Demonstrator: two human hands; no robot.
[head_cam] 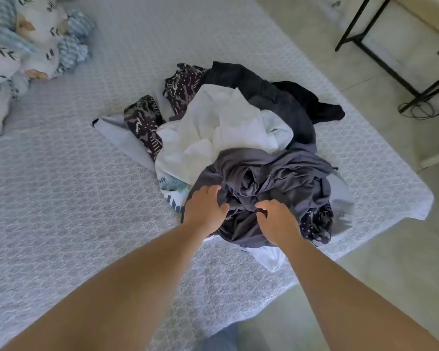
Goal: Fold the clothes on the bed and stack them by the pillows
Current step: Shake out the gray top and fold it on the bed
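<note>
Can't really see the fingertips of the left hand [205,207] or the right hand [276,222], they sink into the folds of the gray garment [271,178], so how much cloth they've got is anyone's guess. Left of the fingers, a white shirt [223,127] has some blue print that's mostly buried, unreadable. Far from the fingers, the pillows [18,51] run off the left edge, and the black-framed table [401,46] is cut off on the right.
</note>
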